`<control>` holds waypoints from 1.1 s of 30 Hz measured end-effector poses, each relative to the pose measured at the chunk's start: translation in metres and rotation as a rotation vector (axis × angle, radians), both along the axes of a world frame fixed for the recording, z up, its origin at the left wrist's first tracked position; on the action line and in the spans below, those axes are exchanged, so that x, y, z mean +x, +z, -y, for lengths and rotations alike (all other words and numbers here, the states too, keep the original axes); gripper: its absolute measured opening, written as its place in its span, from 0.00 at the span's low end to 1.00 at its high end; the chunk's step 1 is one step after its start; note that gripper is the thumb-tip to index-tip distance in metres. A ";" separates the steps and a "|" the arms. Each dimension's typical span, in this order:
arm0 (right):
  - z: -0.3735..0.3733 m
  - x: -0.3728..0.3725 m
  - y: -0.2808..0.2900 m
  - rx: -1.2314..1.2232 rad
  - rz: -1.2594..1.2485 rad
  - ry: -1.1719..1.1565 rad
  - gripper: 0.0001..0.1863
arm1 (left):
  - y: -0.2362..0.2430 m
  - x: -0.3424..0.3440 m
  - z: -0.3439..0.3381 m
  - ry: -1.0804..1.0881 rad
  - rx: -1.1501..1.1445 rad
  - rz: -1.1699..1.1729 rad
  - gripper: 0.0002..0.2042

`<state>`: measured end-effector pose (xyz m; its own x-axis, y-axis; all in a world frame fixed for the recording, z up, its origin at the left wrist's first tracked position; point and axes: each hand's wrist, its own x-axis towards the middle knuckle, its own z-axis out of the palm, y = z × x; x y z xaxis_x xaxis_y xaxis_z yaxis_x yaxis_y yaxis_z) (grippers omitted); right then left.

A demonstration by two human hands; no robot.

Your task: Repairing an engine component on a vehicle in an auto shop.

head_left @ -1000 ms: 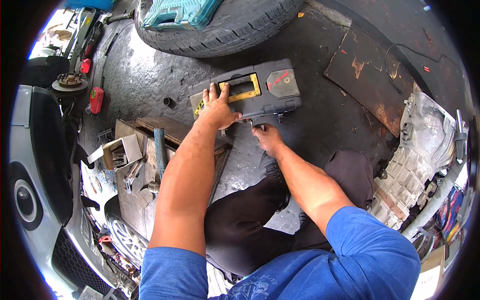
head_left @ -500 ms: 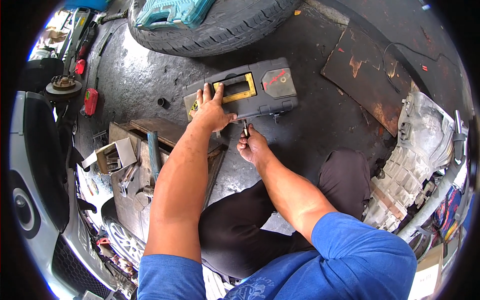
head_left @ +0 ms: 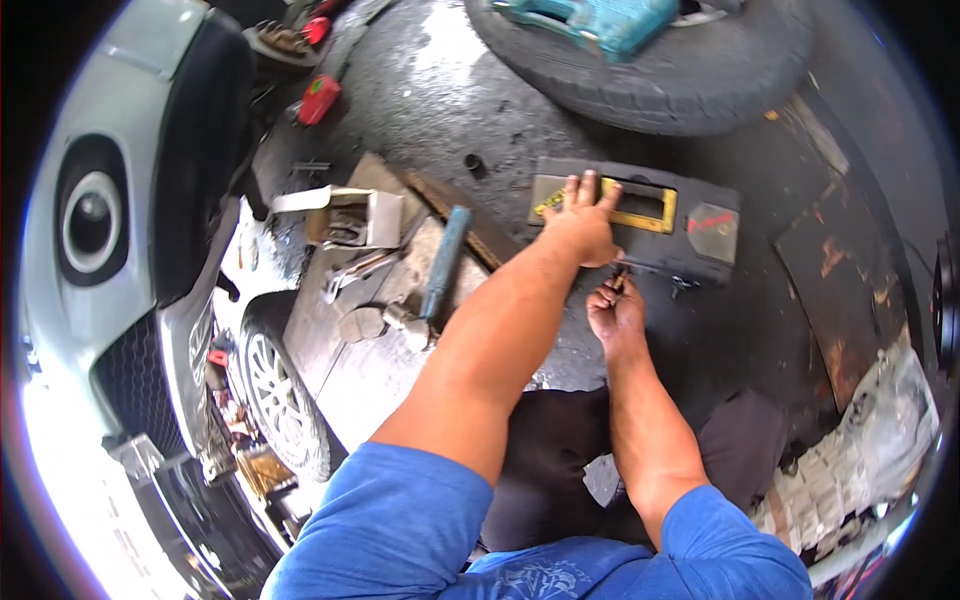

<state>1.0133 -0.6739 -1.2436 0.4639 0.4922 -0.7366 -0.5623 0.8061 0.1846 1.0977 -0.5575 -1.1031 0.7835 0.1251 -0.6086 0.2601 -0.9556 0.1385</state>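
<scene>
A dark grey plastic case [head_left: 698,198] with a yellow inset handle [head_left: 652,222] lies on the floor. My left hand [head_left: 582,222] rests on its top near the handle, fingers spread. Just below the case's near edge, my right hand [head_left: 615,312] is closed around a small tool [head_left: 620,279] with a dark and yellowish body, pointing up at that edge beside my left thumb. The tool's tip is too small to make out. A dark latch [head_left: 685,280] shows on the near side of the case, to the right.
A tyre [head_left: 660,105] bearing a teal case [head_left: 625,35] lies above. A wooden board [head_left: 310,350] holds an open carton [head_left: 385,220], a blue bar [head_left: 445,260] and metal parts. A car bumper [head_left: 135,220] is at left, a rusty sheet [head_left: 830,320] and gearbox housing [head_left: 850,440] at right.
The view has swung left, so the scene sits farther right. My right hand has changed its grip to hold the small tool upright below the case's edge. My left hand stays on top.
</scene>
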 end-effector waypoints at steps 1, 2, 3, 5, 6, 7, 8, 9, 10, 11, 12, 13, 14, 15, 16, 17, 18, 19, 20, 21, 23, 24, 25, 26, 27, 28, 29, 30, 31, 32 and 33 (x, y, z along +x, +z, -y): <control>-0.003 -0.001 0.001 -0.022 -0.007 0.011 0.12 | -0.001 -0.002 -0.003 0.008 -0.012 -0.004 0.52; -0.006 -0.004 0.005 -0.035 -0.013 0.026 0.12 | 0.004 -0.005 -0.006 0.019 -0.014 -0.009 0.52; -0.011 -0.005 0.007 -0.011 -0.006 0.055 0.12 | 0.008 -0.006 -0.010 0.048 0.010 -0.002 0.52; -0.009 -0.005 0.004 -0.128 -0.022 0.022 0.13 | 0.010 -0.006 -0.011 0.013 -0.018 -0.002 0.52; -0.006 -0.005 0.002 -0.116 -0.009 0.041 0.13 | 0.007 -0.007 -0.012 0.006 -0.008 0.017 0.52; 0.004 -0.003 -0.007 -0.145 0.004 0.022 0.14 | 0.005 -0.005 -0.007 -0.001 -0.024 0.018 0.52; 0.008 -0.001 -0.010 -0.169 0.017 0.000 0.14 | 0.006 -0.005 -0.006 -0.010 -0.036 0.020 0.52; 0.013 0.001 -0.014 -0.162 0.036 0.002 0.14 | 0.006 -0.005 -0.004 -0.013 -0.042 0.022 0.51; 0.017 0.003 -0.013 -0.163 0.029 0.030 0.15 | 0.008 -0.006 -0.004 -0.012 -0.037 0.037 0.51; 0.020 0.005 -0.012 -0.165 0.022 0.055 0.15 | 0.009 -0.006 -0.004 -0.006 -0.040 0.023 0.51; 0.018 0.007 -0.012 -0.163 0.038 0.049 0.15 | 0.010 -0.006 -0.004 -0.003 -0.044 0.008 0.51; 0.013 0.005 -0.005 -0.185 0.006 0.074 0.15 | 0.010 -0.008 -0.005 0.008 -0.040 0.011 0.51; 0.012 0.004 -0.002 -0.210 -0.025 0.094 0.15 | 0.011 -0.008 -0.005 -0.003 -0.042 0.025 0.51; 0.009 0.003 -0.002 -0.184 0.013 0.089 0.15 | 0.010 -0.009 -0.006 0.009 -0.045 0.024 0.51; 0.004 0.003 -0.001 -0.183 0.024 0.082 0.15 | 0.010 -0.010 -0.007 0.024 -0.044 0.021 0.51; -0.001 0.003 -0.001 -0.166 0.014 0.081 0.15 | 0.010 -0.011 -0.008 0.025 -0.039 0.026 0.51; -0.005 0.004 0.000 -0.149 0.003 0.082 0.15 | 0.008 -0.011 -0.006 0.022 -0.036 0.036 0.51; -0.008 0.003 0.000 -0.130 0.012 0.047 0.14 | 0.009 -0.011 -0.006 0.013 -0.044 0.032 0.51; -0.008 0.004 -0.001 -0.120 0.020 0.053 0.14 | 0.009 -0.010 -0.006 0.006 -0.052 0.027 0.51; -0.007 0.006 -0.002 -0.127 0.045 0.063 0.14 | 0.009 -0.009 -0.005 -0.004 -0.050 0.033 0.52; -0.001 0.005 -0.004 -0.148 0.089 0.083 0.13 | 0.012 -0.009 -0.008 0.000 -0.049 0.027 0.51; 0.004 0.005 -0.006 -0.144 0.097 0.087 0.13 | 0.014 -0.009 -0.009 -0.006 -0.058 0.018 0.51; 0.009 0.007 -0.007 -0.200 0.076 0.111 0.13 | 0.013 -0.009 -0.010 -0.002 -0.065 0.019 0.51; 0.014 0.007 -0.006 -0.261 0.051 0.134 0.13 | 0.014 -0.009 -0.012 0.002 -0.064 0.029 0.51; 0.016 0.006 -0.005 -0.276 0.063 0.149 0.12 | 0.015 -0.008 -0.013 0.003 -0.057 0.015 0.51; 0.019 0.007 -0.003 -0.283 0.075 0.140 0.12 | 0.014 -0.006 -0.010 -0.003 -0.055 0.003 0.51; 0.020 0.007 -0.001 -0.275 0.065 0.194 0.12 | 0.013 -0.005 -0.010 -0.002 -0.054 0.006 0.51; 0.022 0.008 0.002 -0.266 0.055 0.244 0.12 | 0.013 -0.006 -0.009 -0.018 -0.058 0.020 0.51; 0.022 0.010 0.006 -0.277 0.009 0.273 0.11 | 0.014 -0.007 -0.007 -0.010 -0.056 0.017 0.52; 0.022 0.012 0.007 -0.273 0.028 0.242 0.11 | 0.014 -0.004 -0.008 -0.011 -0.049 0.017 0.52; 0.024 0.012 0.008 -0.277 0.015 0.281 0.12 | 0.014 -0.004 -0.006 -0.043 -0.040 0.038 0.52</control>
<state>1.0248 -0.6979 -1.2356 0.3511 0.3850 -0.8535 -0.7689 0.6388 -0.0282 1.0939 -0.5517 -1.0896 0.8101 0.0664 -0.5825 0.2125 -0.9593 0.1862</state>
